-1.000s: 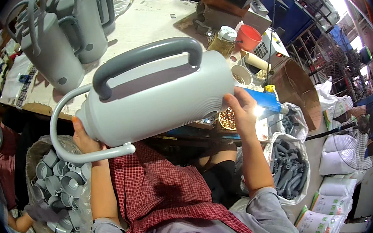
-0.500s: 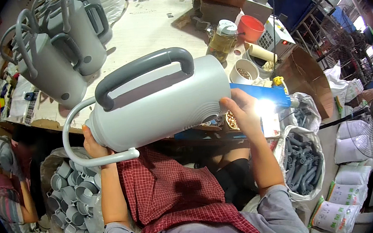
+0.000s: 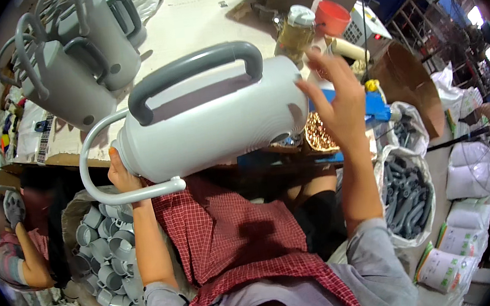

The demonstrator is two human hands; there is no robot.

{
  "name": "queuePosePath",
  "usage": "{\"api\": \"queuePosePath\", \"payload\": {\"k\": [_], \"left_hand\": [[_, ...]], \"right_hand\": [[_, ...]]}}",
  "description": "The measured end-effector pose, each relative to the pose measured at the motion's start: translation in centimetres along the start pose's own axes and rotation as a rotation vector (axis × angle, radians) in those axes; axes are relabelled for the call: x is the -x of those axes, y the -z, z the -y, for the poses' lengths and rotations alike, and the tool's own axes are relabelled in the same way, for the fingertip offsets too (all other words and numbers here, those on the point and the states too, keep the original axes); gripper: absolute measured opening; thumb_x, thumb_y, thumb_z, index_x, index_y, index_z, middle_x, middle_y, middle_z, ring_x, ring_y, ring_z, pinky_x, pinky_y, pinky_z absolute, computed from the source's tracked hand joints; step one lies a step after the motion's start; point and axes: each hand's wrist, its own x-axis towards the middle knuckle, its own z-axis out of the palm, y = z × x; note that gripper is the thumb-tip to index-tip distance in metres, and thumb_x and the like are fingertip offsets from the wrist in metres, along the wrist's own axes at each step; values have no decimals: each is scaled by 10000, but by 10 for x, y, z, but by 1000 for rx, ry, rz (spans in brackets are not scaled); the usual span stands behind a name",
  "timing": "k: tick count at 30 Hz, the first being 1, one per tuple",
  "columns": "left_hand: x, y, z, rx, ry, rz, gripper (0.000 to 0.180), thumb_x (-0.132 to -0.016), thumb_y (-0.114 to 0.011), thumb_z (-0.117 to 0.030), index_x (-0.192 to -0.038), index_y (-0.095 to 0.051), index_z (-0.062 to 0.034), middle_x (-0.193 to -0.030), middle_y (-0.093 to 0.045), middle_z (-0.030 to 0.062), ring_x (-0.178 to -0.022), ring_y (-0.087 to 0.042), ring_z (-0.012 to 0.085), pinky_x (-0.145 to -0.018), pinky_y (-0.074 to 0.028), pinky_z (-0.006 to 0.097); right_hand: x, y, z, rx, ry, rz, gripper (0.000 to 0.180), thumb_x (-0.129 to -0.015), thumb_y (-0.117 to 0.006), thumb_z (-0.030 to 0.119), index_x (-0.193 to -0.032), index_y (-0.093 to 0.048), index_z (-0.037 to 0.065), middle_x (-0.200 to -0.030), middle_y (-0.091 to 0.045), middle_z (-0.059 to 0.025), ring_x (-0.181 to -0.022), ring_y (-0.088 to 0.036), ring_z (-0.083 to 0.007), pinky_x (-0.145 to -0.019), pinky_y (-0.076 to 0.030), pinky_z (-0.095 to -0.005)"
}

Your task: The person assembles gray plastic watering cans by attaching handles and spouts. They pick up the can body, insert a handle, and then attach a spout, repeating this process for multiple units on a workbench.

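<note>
My left hand (image 3: 120,173) grips the grey watering can (image 3: 212,126) at its spout end; my open right hand (image 3: 335,99) steadies its base, best kept level.

So it's a pale grey plastic watering can (image 3: 212,120), held up on its side, roughly horizontal with a slight tilt. It has a ribbed body with a darker grey arched handle (image 3: 189,72) on top. A thin curved spout tube (image 3: 110,179) loops off the left end. The base end points right. It hangs over the edge of the table (image 3: 183,22).
</note>
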Motion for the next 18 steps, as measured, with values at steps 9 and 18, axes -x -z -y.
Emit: {"api": "queuePosePath", "payload": {"k": [9,18], "left_hand": [[-8,-3,0,-205,-19,-27,556,-962,-463,-481,-996,-651,41,-853,-671,104,-715,-649,169,-618,-522,284],[-10,-8,-2,-160,32,54,578,-951,-480,-493,-1047,-623,59,-950,-666,129,-814,-656,193,-725,-534,305]], "right_hand": [[-29,-61,-10,-676,-88,171,296,-865,-631,138,-1148,-647,55,-909,-700,-76,-831,-647,-120,-784,-507,-265],[-33,-42,11,-739,-274,318,380,-882,-600,73,-1255,-564,7,-964,-674,-48,-832,-616,-99,-743,-505,-243]]}}
